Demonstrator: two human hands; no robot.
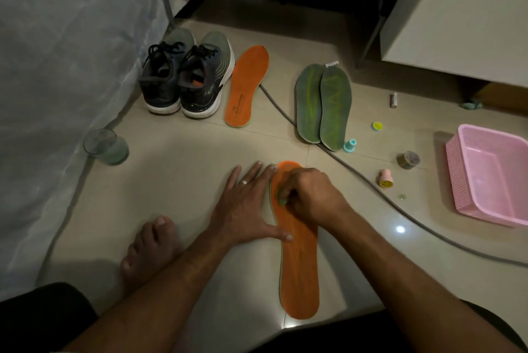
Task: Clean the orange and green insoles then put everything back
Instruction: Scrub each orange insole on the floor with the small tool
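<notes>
The far orange insole (247,86) carries a few lines of small dark print near its heel, too small to read. A smiley face sign shows on the yellow round sticker (377,126) and on the yellow end of the pink stamp (386,179). No other text is legible

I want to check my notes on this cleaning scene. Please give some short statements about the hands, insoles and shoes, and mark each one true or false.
1. The right hand presses a small green thing onto the near orange insole. True.
2. The left hand is lifted off the floor. False: it lies flat beside the insole, thumb on its edge.
3. The two green insoles lie side by side on the floor. True.
4. The second orange insole is inside a shoe. False: it lies on the floor beside the shoes.
5. The pink basket holds the insoles. False.
</notes>
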